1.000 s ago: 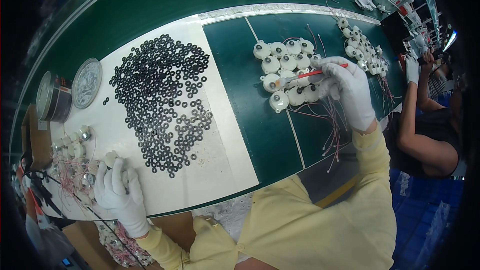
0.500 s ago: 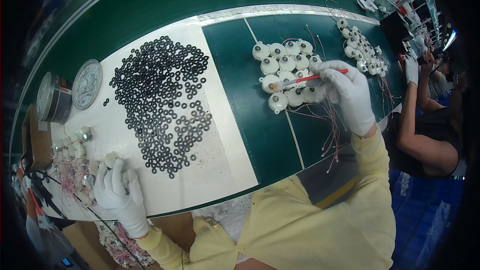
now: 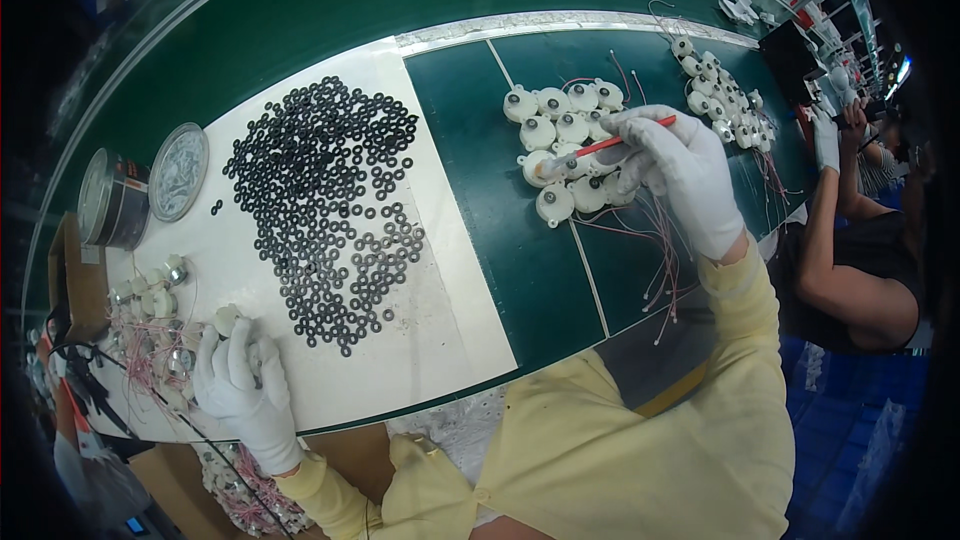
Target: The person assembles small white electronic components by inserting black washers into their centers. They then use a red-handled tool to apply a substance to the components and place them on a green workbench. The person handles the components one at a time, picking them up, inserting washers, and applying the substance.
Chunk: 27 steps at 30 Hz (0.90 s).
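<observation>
My right hand [image 3: 682, 176], in a white glove, holds a thin red-handled brush [image 3: 608, 146] whose tip rests on a cluster of round white motors [image 3: 562, 136] with pink wires on the green belt. My left hand [image 3: 240, 380], also gloved, grips one small round white motor [image 3: 227, 319] at the near left, beside a pile of similar motors [image 3: 150, 292] with wires. Between the hands a big heap of small black rubber rings [image 3: 330, 202] spreads over a white sheet [image 3: 440, 310].
An open metal tin [image 3: 112, 198] and its round lid [image 3: 178, 170] stand at the far left. A second group of white motors [image 3: 722, 92] lies farther right, near another person's gloved hand [image 3: 826, 136]. A cardboard box [image 3: 170, 485] sits below the table edge.
My right hand with the brush has shifted slightly along the motor cluster. My left hand stays in place on its motor.
</observation>
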Motion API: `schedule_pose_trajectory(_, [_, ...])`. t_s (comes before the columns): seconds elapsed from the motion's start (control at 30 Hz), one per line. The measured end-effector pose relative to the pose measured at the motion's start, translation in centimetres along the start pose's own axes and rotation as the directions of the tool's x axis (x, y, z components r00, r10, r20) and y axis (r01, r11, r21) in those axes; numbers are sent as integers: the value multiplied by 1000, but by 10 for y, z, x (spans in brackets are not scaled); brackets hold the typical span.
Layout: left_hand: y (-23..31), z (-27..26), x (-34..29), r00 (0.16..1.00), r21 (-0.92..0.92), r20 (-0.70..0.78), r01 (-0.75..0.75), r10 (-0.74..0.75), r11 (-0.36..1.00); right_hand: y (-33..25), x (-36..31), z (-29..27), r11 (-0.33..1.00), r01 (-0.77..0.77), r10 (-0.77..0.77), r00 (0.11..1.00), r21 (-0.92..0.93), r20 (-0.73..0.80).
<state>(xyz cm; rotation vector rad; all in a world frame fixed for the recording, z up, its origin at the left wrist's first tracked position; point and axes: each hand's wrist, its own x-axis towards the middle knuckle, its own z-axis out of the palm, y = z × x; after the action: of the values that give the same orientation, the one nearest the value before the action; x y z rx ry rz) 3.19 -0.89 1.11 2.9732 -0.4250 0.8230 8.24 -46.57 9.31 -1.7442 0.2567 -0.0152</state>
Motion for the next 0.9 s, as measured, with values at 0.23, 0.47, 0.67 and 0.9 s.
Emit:
schedule_pose_trajectory(0.23, [1,-1,0,1000,-3,2,3,-3,1000,3,-4,-19,996,84,-84,993,-12,-81])
schedule_pose_trajectory(0.47, [0,0,-1,1000,-2,-5,2,-2,1000,17,-3,-28,995,94,-96,991,-21,-88])
schedule_pose_trajectory(0.67, [0,2,0,1000,-16,-10,12,-12,1000,29,-2,-26,998,59,-56,992,23,-110])
schedule_pose_trajectory(0.9, [1,1,0,1000,8,-6,16,-16,1000,40,-4,-36,998,60,-55,989,30,-137])
